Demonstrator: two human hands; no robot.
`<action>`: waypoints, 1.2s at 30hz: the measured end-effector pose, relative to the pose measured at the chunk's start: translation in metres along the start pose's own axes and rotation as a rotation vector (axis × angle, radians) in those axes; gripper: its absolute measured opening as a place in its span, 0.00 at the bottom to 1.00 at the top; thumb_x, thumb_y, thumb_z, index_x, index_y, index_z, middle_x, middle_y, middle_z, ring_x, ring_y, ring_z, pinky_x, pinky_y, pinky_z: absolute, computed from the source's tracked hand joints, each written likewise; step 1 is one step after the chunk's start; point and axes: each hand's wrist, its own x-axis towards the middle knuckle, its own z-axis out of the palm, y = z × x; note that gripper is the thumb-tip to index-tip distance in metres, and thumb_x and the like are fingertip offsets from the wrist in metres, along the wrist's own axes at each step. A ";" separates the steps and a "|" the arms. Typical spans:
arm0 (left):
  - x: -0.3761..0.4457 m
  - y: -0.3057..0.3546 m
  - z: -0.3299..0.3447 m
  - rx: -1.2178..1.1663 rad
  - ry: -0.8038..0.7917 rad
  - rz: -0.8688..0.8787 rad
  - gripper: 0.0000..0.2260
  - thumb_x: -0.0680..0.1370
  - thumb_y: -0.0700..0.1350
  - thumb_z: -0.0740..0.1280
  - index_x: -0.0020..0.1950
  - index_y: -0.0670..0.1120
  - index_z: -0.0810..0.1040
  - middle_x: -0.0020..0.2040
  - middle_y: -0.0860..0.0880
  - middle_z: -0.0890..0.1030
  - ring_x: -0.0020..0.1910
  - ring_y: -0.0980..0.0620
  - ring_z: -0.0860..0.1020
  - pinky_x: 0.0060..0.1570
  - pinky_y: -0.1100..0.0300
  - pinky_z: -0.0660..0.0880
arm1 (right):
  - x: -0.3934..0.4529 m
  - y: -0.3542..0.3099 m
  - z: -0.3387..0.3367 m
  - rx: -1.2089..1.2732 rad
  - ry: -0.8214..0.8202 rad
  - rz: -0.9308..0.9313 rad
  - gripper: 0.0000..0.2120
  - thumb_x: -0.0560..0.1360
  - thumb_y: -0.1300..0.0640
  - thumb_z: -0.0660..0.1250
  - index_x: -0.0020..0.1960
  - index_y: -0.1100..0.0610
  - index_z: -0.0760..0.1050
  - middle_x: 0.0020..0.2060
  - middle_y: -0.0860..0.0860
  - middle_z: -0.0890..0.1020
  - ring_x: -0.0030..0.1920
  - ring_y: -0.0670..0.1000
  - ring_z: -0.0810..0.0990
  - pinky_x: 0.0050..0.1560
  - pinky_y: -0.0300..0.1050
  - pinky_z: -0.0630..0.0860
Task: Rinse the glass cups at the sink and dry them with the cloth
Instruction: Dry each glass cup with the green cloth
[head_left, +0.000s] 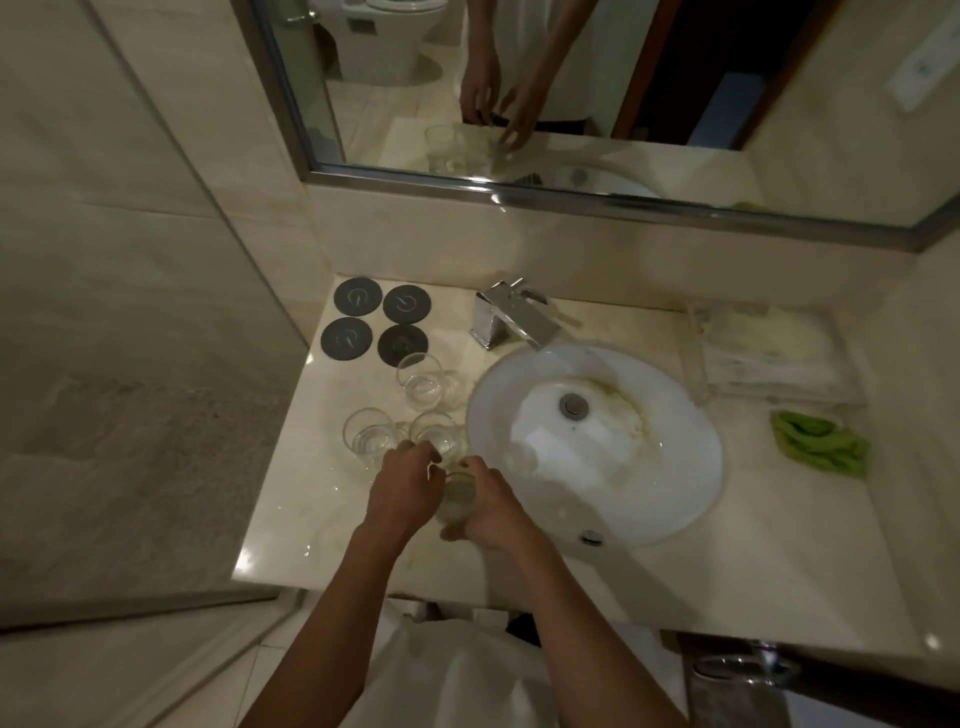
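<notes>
Standing at the tabletop (649, 587), we see the white sink (691, 483), a green cloth (818, 449) to its right, three cups (423, 387) to its left. Both hands, left (402, 496) and right (496, 512), grip one cup (457, 501) with curled fingers.

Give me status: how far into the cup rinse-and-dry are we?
Early. Done: nothing visibly; the faucet shows no water and the green cloth lies untouched right of the sink. In hand: left hand and right hand both hold one glass cup at the counter's front. Left: that cup plus three glass cups standing by the black coasters.
</notes>
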 end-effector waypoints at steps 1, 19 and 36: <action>0.002 0.006 0.002 -0.001 0.014 0.012 0.08 0.76 0.39 0.66 0.54 0.42 0.81 0.51 0.41 0.80 0.53 0.42 0.78 0.50 0.46 0.77 | 0.001 0.001 -0.008 0.000 -0.022 -0.005 0.45 0.65 0.53 0.80 0.74 0.46 0.58 0.68 0.52 0.66 0.68 0.56 0.68 0.66 0.54 0.72; 0.073 0.204 0.100 0.139 -0.267 0.306 0.07 0.78 0.41 0.63 0.53 0.44 0.79 0.50 0.46 0.79 0.51 0.45 0.78 0.50 0.51 0.76 | -0.027 0.133 -0.200 0.022 0.383 0.055 0.16 0.76 0.54 0.69 0.62 0.54 0.74 0.59 0.54 0.79 0.58 0.55 0.78 0.59 0.53 0.77; 0.143 0.369 0.254 0.484 -0.521 0.521 0.16 0.83 0.52 0.54 0.62 0.44 0.73 0.59 0.43 0.76 0.60 0.42 0.74 0.57 0.48 0.74 | 0.000 0.311 -0.355 -0.260 0.517 0.374 0.28 0.73 0.48 0.70 0.70 0.53 0.69 0.71 0.54 0.68 0.73 0.58 0.63 0.70 0.52 0.62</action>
